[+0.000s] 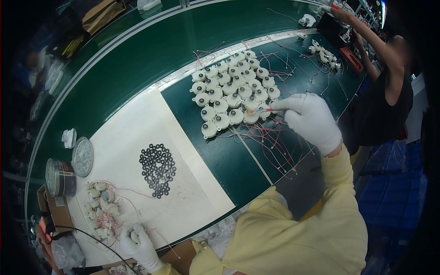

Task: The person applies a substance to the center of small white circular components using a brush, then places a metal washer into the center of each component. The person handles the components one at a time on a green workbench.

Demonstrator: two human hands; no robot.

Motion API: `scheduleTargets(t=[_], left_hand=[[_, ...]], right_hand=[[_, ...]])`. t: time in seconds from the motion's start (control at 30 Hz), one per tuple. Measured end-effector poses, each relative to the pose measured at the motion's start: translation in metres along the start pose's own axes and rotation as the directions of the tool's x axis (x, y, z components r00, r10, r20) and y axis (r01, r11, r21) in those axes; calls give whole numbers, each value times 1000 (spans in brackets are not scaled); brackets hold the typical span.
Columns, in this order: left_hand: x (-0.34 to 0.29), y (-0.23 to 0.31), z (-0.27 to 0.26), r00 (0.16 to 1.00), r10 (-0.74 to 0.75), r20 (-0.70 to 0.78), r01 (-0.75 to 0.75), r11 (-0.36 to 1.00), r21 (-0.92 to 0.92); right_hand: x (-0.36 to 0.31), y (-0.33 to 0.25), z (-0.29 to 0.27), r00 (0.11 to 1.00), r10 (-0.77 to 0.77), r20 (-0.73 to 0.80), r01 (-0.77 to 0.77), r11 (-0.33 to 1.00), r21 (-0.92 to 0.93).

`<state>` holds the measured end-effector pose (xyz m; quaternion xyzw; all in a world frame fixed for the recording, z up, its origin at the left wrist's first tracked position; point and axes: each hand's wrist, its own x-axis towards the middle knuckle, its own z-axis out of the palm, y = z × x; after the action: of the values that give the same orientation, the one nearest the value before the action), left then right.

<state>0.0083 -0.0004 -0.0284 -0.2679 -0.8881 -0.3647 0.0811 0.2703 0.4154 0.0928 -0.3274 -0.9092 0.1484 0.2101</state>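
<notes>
My gloved right hand point(308, 117) pinches a thin brush point(262, 110) with a reddish handle and orange-tan bristles. Its tip is over the near right part of a block of round white motors point(236, 116), which stand in rows with dark centre pieces upward. I cannot tell whether the bristles touch a motor. At the lower left, my gloved left hand point(137, 243) is closed round a small pale round part point(134, 236), mostly hidden by the fingers. Beside that hand lies a heap of pale small motors point(101, 204) with red and white wires.
Many black rings point(157, 169) lie on a white sheet point(123, 133). A metal can point(60, 178) and its round lid point(83, 156) stand left. Loose wires point(270, 144) trail toward me from the motors. Another person point(380, 91) works at the right, near more motors point(324, 55).
</notes>
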Motion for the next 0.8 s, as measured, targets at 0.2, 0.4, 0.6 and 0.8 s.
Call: scheduleTargets(t=[0.2, 0.4, 0.6, 0.8], left_hand=[[3, 23, -5, 998, -60, 30, 61, 997, -49], [3, 16, -1, 997, -72, -16, 71, 996, -50], [1, 13, -1, 1000, -26, -17, 25, 999, -39], [1, 23, -2, 996, -84, -3, 84, 995, -61]], right_hand=[[-11, 13, -13, 994, 30, -108, -24, 998, 59], [-14, 16, -3, 995, 14, -96, -13, 1000, 12], [-21, 26, 0, 995, 34, -93, -28, 998, 63], [-20, 21, -2, 989, 7, -150, 6, 996, 87]])
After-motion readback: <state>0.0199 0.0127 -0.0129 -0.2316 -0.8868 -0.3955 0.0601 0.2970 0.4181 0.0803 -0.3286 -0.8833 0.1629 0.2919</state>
